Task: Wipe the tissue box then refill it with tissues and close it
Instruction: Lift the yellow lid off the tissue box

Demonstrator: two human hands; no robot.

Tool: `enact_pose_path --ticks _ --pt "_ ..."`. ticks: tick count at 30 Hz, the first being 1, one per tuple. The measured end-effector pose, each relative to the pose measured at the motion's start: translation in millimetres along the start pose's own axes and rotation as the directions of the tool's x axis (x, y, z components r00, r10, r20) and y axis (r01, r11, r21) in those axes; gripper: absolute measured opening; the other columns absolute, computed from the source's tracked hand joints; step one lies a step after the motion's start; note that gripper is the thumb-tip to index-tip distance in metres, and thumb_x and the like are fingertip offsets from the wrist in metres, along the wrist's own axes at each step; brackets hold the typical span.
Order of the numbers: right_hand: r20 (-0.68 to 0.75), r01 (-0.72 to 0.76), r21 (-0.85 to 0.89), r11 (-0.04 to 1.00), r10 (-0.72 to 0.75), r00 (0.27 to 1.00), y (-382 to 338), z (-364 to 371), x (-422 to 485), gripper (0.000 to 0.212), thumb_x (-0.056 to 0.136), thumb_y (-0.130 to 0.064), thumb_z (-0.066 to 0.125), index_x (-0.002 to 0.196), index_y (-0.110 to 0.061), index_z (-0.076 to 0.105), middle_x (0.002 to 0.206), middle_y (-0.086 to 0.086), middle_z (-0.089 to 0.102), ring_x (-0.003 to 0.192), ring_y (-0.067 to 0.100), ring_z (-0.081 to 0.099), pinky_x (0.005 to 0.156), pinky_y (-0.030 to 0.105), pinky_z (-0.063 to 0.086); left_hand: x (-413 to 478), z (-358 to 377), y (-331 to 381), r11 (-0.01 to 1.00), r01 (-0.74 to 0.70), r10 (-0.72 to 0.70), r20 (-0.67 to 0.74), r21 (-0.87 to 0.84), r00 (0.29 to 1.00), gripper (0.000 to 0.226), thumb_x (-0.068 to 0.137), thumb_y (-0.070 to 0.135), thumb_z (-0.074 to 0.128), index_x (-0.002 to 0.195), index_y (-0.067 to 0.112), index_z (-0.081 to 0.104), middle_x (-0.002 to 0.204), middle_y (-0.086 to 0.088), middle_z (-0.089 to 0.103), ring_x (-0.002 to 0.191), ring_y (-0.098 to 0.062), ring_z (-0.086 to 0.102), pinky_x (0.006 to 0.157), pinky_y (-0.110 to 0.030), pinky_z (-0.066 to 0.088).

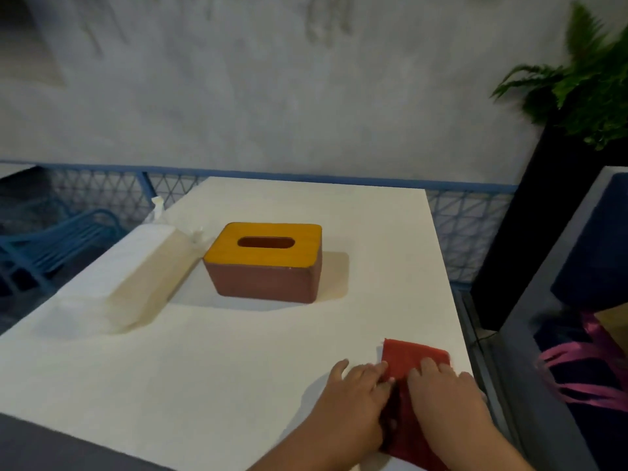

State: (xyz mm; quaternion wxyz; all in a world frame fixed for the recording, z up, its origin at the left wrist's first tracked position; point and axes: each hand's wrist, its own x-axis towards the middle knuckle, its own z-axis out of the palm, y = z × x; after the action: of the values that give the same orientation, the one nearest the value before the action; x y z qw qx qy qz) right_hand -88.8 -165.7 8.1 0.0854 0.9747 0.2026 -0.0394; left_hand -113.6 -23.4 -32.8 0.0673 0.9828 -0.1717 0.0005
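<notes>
A brown tissue box [265,278] with a yellow wooden lid [263,248] stands shut in the middle of the white table [204,368]. The lid's oval slot looks empty. To the left of the box lies a long clear plastic pack of white tissues [132,277]. A red cloth [413,358] lies folded at the table's near right edge. My left hand [356,399] lies on the cloth's left edge, fingers fairly straight. My right hand [445,396] presses flat on top of the cloth.
A blue mesh fence [458,226] runs behind the table, with a blue chair [57,243] at the left. A black planter with a fern [577,96] stands at the back right. A dark seat with pink straps [577,375] sits close to the right.
</notes>
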Motion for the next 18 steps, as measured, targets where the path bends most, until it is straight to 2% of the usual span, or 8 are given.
enact_pose_path --ticks 3,5,7,9,12,14,18 --pt "0.003 -0.014 -0.008 1.0 0.014 1.0 -1.4 -10.5 9.4 0.031 0.093 -0.02 0.039 0.123 -0.023 0.048 0.125 -0.001 0.049 0.121 0.021 0.045 0.093 0.034 0.035 -6.6 -23.4 -25.6 0.999 0.038 -0.041 -0.1 -0.03 0.994 0.042 0.068 0.051 0.036 0.085 0.039 0.072 0.102 0.018 0.069 0.089 0.001 0.066 0.083 -0.035 0.053" --pt "-0.03 -0.034 0.062 0.998 0.036 0.999 -11.1 -20.0 22.9 0.031 0.092 -0.022 0.041 0.122 -0.024 0.049 0.121 -0.003 0.05 0.117 0.019 0.046 0.09 0.033 0.035 -6.5 -40.8 -48.2 0.992 0.106 -0.118 -0.178 -0.075 0.977 0.041 0.072 0.049 0.037 0.089 0.035 0.072 0.107 0.015 0.068 0.095 -0.003 0.066 0.089 -0.037 0.049" --pt "-0.084 -0.025 0.134 0.991 0.036 0.996 -26.5 -33.1 39.1 0.034 0.093 -0.029 0.043 0.127 -0.027 0.047 0.123 -0.005 0.049 0.118 0.017 0.045 0.089 0.032 0.035 -6.6 -56.8 -75.0 0.975 0.193 -0.216 -0.274 -0.108 0.937 0.031 0.072 0.045 0.047 0.088 0.034 0.072 0.102 0.014 0.069 0.089 -0.007 0.067 0.083 -0.036 0.05" --pt "-0.139 -0.005 0.197 0.98 0.033 0.99 -41.9 -45.8 57.5 0.04 0.094 -0.039 0.044 0.132 -0.029 0.043 0.128 -0.007 0.047 0.121 0.016 0.043 0.091 0.032 0.035 -7.3 -72.3 -101.4 0.962 0.224 -0.265 -0.335 -0.156 0.904 0.023 0.074 0.036 0.06 0.092 0.031 0.072 0.103 0.008 0.068 0.093 -0.014 0.067 0.082 -0.038 0.047" --pt "-0.228 0.022 0.272 0.962 0.042 0.973 -68.8 -66.4 83.0 0.042 0.093 -0.044 0.044 0.133 -0.031 0.044 0.13 -0.006 0.047 0.123 0.017 0.041 0.095 0.033 0.033 -8.1 -95.6 -135.9 0.936 0.299 -0.349 -0.381 -0.185 0.856 0.026 0.086 0.029 0.059 0.11 0.027 0.067 0.122 0.006 0.06 0.115 -0.016 0.054 0.096 -0.036 0.032" --pt "-0.276 0.041 0.311 0.949 0.049 0.96 -94.4 -81.0 104.6 0.039 0.092 -0.044 0.046 0.129 -0.03 0.048 0.128 -0.004 0.049 0.122 0.019 0.042 0.095 0.035 0.031 -7.8 -106.1 -168.2 0.922 0.325 -0.385 -0.425 -0.21 0.819 0.029 0.088 0.029 0.057 0.117 0.029 0.063 0.131 0.007 0.052 0.122 -0.014 0.048 0.1 -0.032 0.024" --pt "-0.352 0.079 0.373 0.924 0.062 0.934 -135.3 -100.4 144.7 0.04 0.089 -0.042 0.052 0.126 -0.026 0.054 0.128 -0.001 0.052 0.123 0.022 0.043 0.098 0.036 0.029 -1.5 -120.0 -217.7 0.905 0.344 -0.424 -0.451 -0.251 0.785 0.042 0.083 0.035 0.062 0.124 0.028 0.057 0.139 0.005 0.046 0.126 -0.017 0.044 0.101 -0.033 0.025"
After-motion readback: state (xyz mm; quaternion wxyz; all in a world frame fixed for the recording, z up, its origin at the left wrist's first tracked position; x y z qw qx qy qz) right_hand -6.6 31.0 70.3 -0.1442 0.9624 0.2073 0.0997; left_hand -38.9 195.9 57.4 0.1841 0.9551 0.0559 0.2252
